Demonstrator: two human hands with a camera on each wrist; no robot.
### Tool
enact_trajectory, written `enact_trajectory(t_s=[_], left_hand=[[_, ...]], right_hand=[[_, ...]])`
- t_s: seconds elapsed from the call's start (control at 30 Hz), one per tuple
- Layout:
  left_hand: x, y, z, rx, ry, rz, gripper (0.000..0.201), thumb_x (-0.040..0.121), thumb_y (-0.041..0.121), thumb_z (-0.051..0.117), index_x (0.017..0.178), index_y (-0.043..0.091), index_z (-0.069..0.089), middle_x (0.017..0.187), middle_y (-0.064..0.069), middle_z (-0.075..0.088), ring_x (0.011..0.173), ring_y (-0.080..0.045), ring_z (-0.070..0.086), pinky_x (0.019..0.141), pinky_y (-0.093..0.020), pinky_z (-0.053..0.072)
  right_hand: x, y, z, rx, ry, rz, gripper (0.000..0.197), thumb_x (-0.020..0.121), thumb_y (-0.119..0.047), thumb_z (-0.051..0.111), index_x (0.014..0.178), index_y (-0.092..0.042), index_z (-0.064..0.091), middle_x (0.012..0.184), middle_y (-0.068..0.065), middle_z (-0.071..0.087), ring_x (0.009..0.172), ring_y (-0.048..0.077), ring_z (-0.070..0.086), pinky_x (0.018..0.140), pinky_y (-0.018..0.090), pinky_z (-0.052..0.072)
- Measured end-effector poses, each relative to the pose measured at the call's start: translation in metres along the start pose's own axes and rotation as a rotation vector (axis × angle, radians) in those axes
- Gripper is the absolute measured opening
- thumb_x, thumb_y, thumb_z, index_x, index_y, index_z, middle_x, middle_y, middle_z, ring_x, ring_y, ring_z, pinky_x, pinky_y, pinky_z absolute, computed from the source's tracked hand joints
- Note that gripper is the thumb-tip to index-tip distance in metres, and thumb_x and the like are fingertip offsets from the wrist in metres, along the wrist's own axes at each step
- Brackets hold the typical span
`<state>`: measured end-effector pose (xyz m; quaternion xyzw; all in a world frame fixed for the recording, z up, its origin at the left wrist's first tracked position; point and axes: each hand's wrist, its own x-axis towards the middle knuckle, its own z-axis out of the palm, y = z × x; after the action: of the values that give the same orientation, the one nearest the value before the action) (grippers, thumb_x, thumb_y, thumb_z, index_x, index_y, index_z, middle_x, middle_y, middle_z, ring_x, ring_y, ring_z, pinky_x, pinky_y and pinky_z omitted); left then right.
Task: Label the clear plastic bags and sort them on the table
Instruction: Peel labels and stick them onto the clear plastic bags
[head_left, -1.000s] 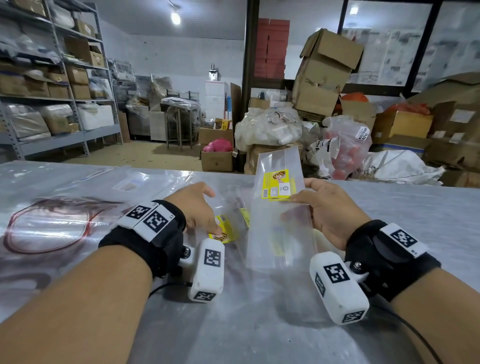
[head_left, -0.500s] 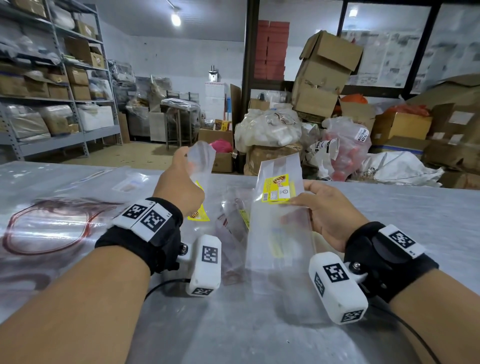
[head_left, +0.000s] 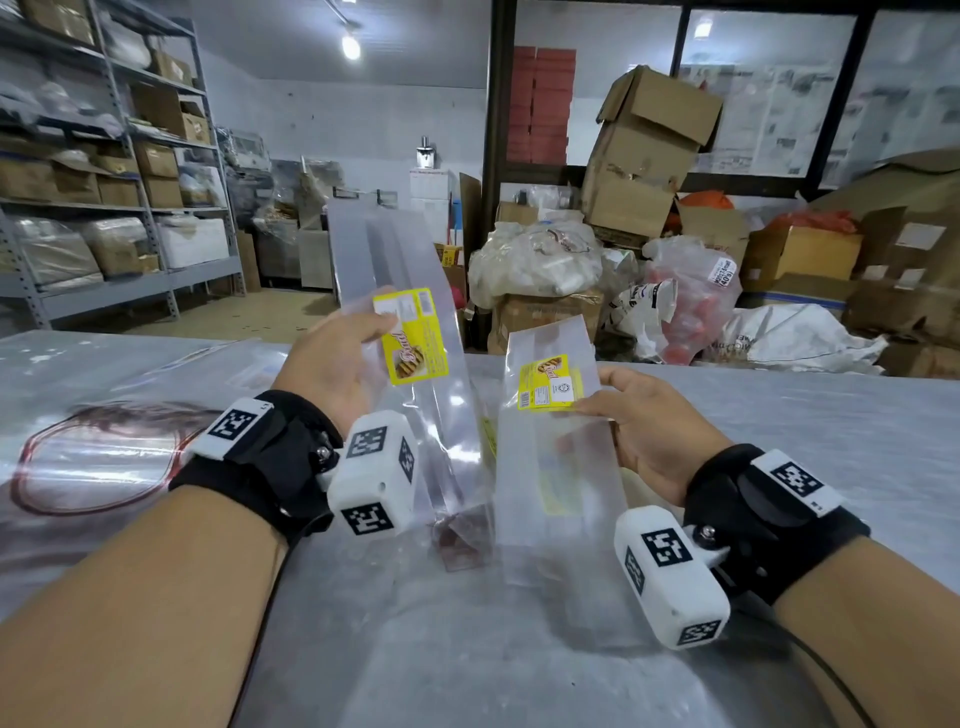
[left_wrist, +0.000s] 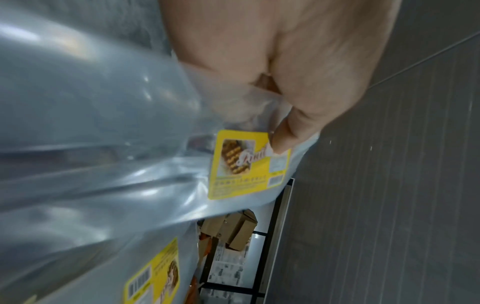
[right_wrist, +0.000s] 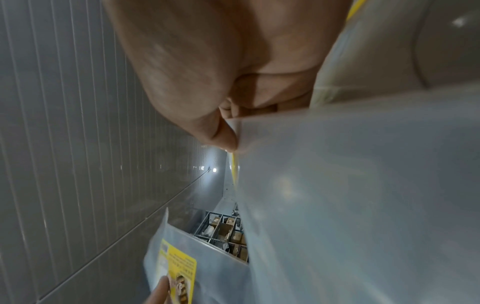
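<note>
Left hand (head_left: 337, 364) has swung its bag (head_left: 415, 332) up off the table (head_left: 831, 441), thumb pinching it beside the yellow label (head_left: 413, 336). Right hand (head_left: 644, 421) still pinches the other bag (head_left: 550, 457) by its label (head_left: 550, 382). Both look labelled, side by side, so sorting seems next.

Storeroom w/ metal shelving (head_left: 104, 208), stacked cardboard boxes (head_left: 644, 156), ceiling light (head_left: 351, 47).

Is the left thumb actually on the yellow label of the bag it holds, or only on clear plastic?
Touching. The left wrist view shows the left hand with its thumb tip pressed onto the yellow label's top corner.
</note>
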<state>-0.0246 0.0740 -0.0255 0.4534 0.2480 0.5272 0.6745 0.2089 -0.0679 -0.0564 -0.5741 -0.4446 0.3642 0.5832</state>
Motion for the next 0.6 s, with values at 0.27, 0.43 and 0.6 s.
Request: enact_trajectory(t_s=[0.27, 0.43, 0.6], left_hand=[[-0.001, 0.009, -0.002, -0.152, -0.006, 0.044, 0.025, 0.108, 0.005, 0.032, 0.096, 0.005, 0.053, 0.062, 0.001, 0.072, 0.054, -0.007, 0.068, 0.054, -0.017, 0.051], [-0.015, -0.019, 0.018, 0.107, -0.124, -0.206, 0.021, 0.104, 0.003, 0.040, 0.113, 0.002, 0.059, 0.095, -0.015, 0.070, 0.074, -0.022, 0.067, 0.059, -0.028, 0.059], [-0.023, -0.039, 0.032, 0.316, -0.257, -0.257, 0.017, 0.102, 0.012, 0.053, 0.116, 0.013, 0.065, 0.090, -0.007, 0.068, 0.070, -0.016, 0.062, 0.050, -0.024, 0.047]], right_hand=[[-0.004, -0.003, 0.002, 0.031, -0.026, -0.020, 0.031, 0.097, 0.000, 0.054, 0.125, -0.009, 0.061, 0.105, 0.014, 0.076, 0.088, 0.036, 0.072, 0.087, 0.052, 0.056], [-0.010, -0.010, 0.006, 0.059, -0.142, -0.050, 0.029, 0.099, -0.006, 0.057, 0.126, -0.013, 0.060, 0.111, 0.013, 0.075, 0.085, 0.033, 0.072, 0.080, 0.041, 0.058], [-0.010, -0.009, 0.007, 0.103, -0.233, -0.098, 0.045, 0.085, -0.014, 0.067, 0.129, -0.014, 0.059, 0.111, 0.015, 0.074, 0.089, 0.026, 0.069, 0.074, 0.035, 0.058]])
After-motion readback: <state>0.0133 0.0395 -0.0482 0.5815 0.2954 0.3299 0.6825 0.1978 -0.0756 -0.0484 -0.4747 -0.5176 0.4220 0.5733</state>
